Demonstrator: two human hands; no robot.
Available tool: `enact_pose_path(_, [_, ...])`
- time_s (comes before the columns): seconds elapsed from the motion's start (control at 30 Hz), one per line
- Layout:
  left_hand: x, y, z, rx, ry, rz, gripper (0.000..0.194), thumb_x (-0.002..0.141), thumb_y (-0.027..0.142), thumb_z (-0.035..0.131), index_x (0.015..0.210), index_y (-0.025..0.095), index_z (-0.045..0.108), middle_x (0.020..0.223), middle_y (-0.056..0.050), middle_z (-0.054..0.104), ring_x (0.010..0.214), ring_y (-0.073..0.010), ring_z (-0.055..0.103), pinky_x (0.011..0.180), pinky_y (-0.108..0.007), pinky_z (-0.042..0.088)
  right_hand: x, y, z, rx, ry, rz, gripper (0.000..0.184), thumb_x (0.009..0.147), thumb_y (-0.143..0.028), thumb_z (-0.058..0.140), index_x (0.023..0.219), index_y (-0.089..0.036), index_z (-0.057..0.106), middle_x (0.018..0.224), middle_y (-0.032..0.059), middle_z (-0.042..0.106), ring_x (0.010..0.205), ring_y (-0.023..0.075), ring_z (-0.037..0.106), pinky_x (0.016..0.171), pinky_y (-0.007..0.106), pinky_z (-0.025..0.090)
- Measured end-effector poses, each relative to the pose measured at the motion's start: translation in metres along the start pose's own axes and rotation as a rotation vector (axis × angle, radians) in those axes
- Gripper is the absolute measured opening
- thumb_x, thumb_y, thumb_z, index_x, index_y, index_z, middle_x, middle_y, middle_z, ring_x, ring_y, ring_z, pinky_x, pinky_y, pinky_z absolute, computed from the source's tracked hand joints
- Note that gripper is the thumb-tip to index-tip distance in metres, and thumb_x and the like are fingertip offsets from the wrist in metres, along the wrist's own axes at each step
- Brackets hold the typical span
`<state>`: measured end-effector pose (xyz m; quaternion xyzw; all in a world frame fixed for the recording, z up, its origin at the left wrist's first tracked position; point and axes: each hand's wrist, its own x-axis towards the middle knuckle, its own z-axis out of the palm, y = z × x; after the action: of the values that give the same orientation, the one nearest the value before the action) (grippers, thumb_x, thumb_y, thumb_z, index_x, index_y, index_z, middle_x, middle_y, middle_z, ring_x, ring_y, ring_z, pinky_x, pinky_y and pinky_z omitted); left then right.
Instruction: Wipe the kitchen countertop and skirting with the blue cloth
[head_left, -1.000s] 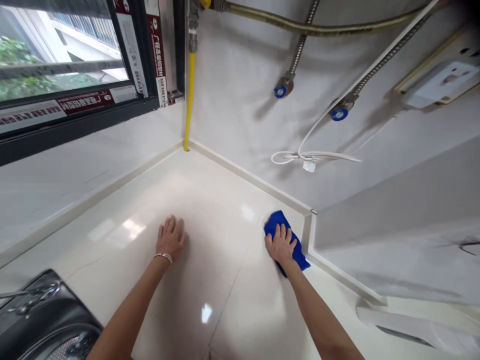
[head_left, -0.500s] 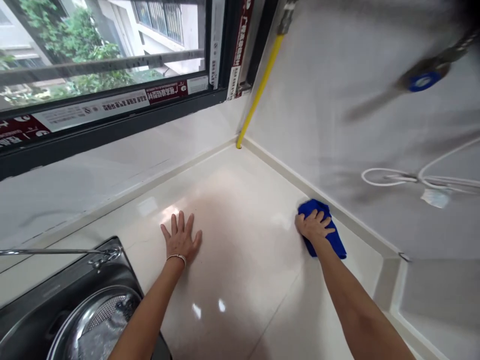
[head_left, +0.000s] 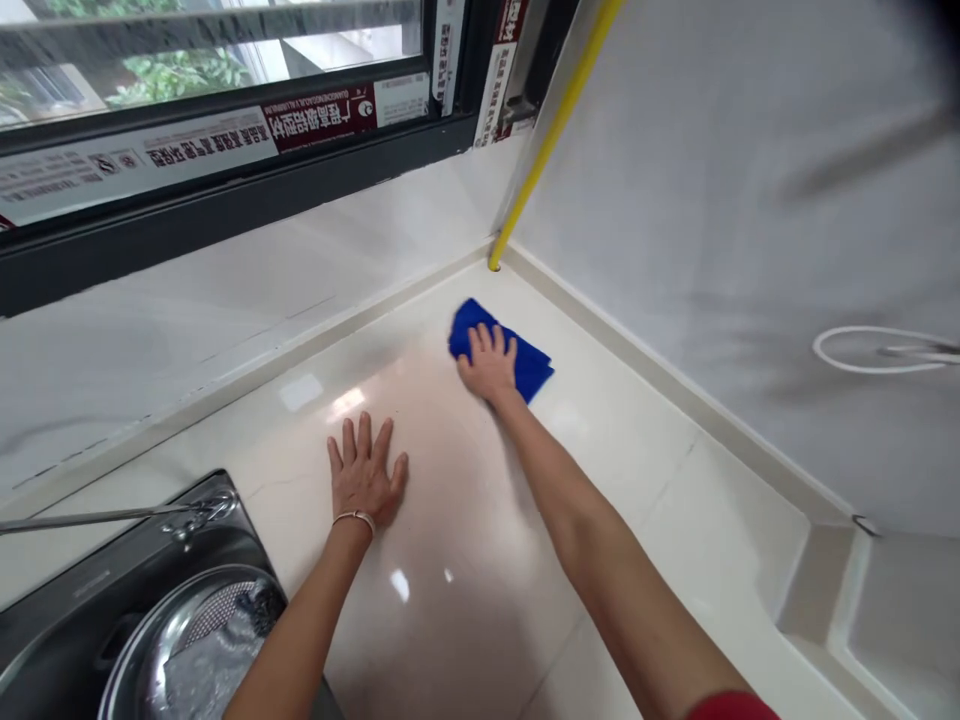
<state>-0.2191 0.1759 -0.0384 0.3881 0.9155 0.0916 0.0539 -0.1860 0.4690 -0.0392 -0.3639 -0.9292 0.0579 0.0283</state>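
Observation:
A blue cloth [head_left: 531, 368] lies on the glossy cream countertop [head_left: 465, 510], close to the back corner. My right hand [head_left: 489, 362] has hold of it, pressing it down with the fingers over its middle; the underside of the palm is hidden. To the left, my left hand [head_left: 365, 474] rests flat on the counter, fingers spread and holding nothing. A bracelet [head_left: 355, 517] circles that wrist. The dark sink [head_left: 71, 585] lies to the left of my left forearm.
A metal pot or basin [head_left: 124, 655] sits in the sink, with a faucet [head_left: 199, 512] behind it. At the corner a yellow pipe [head_left: 551, 140] rises from the counter. A raised lip [head_left: 645, 365] edges the wall, where a white cable [head_left: 862, 350] hangs. The dark window frame [head_left: 247, 205] is at upper left.
My right hand has swept the blue cloth leftward and farther back, from beside the right wall toward the corner. My left hand stays in place. The view has shifted slightly.

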Motion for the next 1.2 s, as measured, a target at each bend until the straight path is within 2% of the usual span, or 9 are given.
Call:
enact_pose_path(0.07, [0.001, -0.001, -0.002, 0.003, 0.0, 0.008, 0.062, 0.097, 0.051, 0.03, 0.153, 0.025, 0.03, 0.166, -0.011, 0.014, 0.153, -0.0356, 0.002, 0.123, -0.061, 0.007, -0.013, -0.027, -0.001, 0.036, -0.011, -0.135, 0.065, 0.095, -0.043, 0.037, 0.155, -0.018, 0.026, 0.165, 0.007, 0.02, 0.152, 0.0324, 0.009, 0.121, 0.062, 0.006])
enact_pose_path(0.13, [0.003, -0.002, -0.004, 0.004, 0.007, 0.004, 0.061, 0.097, 0.049, 0.03, 0.153, 0.024, 0.031, 0.165, -0.012, 0.017, 0.152, -0.0364, 0.004, 0.122, -0.061, 0.009, -0.031, -0.042, -0.004, 0.066, -0.041, -0.245, 0.065, 0.096, -0.044, 0.039, 0.155, -0.02, 0.026, 0.165, 0.0051, 0.021, 0.152, 0.0302, 0.008, 0.122, 0.06, 0.004])
enact_pose_path(0.27, [0.006, -0.001, -0.005, 0.005, 0.034, -0.006, 0.058, 0.098, 0.042, 0.025, 0.152, 0.023, 0.033, 0.164, -0.013, 0.021, 0.152, -0.0361, 0.007, 0.122, -0.061, 0.011, -0.077, -0.038, -0.015, 0.126, -0.098, -0.47, 0.064, 0.096, -0.044, 0.043, 0.154, -0.023, 0.027, 0.165, 0.0021, 0.023, 0.153, 0.0264, 0.007, 0.124, 0.056, 0.003])
enact_pose_path(0.57, [0.01, -0.003, -0.005, 0.002, 0.066, -0.004, 0.057, 0.099, 0.039, 0.02, 0.153, 0.025, 0.032, 0.163, -0.012, 0.024, 0.152, -0.0347, 0.011, 0.122, -0.06, 0.012, -0.202, 0.033, -0.032, 0.226, -0.214, -0.698, 0.067, 0.094, -0.045, 0.046, 0.154, -0.024, 0.026, 0.163, 0.0049, 0.028, 0.154, 0.0263, 0.007, 0.124, 0.06, 0.005])
enact_pose_path(0.77, [0.012, -0.006, -0.001, 0.017, 0.078, 0.007, 0.058, 0.099, 0.041, 0.018, 0.153, 0.025, 0.031, 0.163, -0.012, 0.024, 0.152, -0.0354, 0.012, 0.121, -0.06, 0.013, -0.249, 0.095, -0.042, 0.179, -0.194, -0.537, 0.071, 0.089, -0.041, 0.051, 0.154, -0.024, 0.028, 0.161, 0.007, 0.031, 0.153, 0.0269, 0.012, 0.124, 0.059, 0.009])
enact_pose_path(0.87, [0.011, -0.005, -0.001, 0.035, 0.08, 0.007, 0.058, 0.099, 0.041, 0.018, 0.153, 0.025, 0.03, 0.163, -0.012, 0.024, 0.152, -0.0353, 0.011, 0.121, -0.059, 0.013, -0.252, 0.125, -0.044, 0.12, -0.162, -0.402, 0.07, 0.088, -0.038, 0.05, 0.154, -0.025, 0.029, 0.162, 0.006, 0.029, 0.153, 0.0273, 0.013, 0.125, 0.058, 0.009])
enact_pose_path(0.97, [0.011, -0.005, 0.0, 0.053, 0.085, 0.005, 0.057, 0.099, 0.039, 0.02, 0.154, 0.025, 0.029, 0.163, -0.012, 0.025, 0.152, -0.035, 0.011, 0.121, -0.059, 0.013, -0.235, 0.151, -0.043, 0.063, -0.1, -0.257, 0.067, 0.09, -0.037, 0.046, 0.154, -0.024, 0.03, 0.163, 0.0052, 0.027, 0.153, 0.0273, 0.013, 0.125, 0.055, 0.009])
enact_pose_path(1.1, [0.012, -0.005, 0.001, 0.062, 0.081, 0.013, 0.057, 0.099, 0.039, 0.02, 0.154, 0.025, 0.027, 0.163, -0.012, 0.024, 0.152, -0.0352, 0.012, 0.12, -0.059, 0.015, -0.187, 0.174, -0.04, -0.025, -0.006, -0.041, 0.065, 0.093, -0.041, 0.039, 0.154, -0.02, 0.03, 0.163, 0.0068, 0.026, 0.152, 0.0288, 0.015, 0.124, 0.054, 0.012])
enact_pose_path(1.2, [0.012, -0.005, 0.002, 0.07, 0.09, 0.011, 0.056, 0.099, 0.038, 0.019, 0.154, 0.026, 0.028, 0.163, -0.011, 0.025, 0.151, -0.0355, 0.013, 0.12, -0.059, 0.015, -0.14, 0.179, -0.036, -0.071, 0.025, 0.127, 0.065, 0.094, -0.043, 0.035, 0.154, -0.018, 0.03, 0.164, 0.0057, 0.024, 0.151, 0.0299, 0.016, 0.122, 0.053, 0.013])
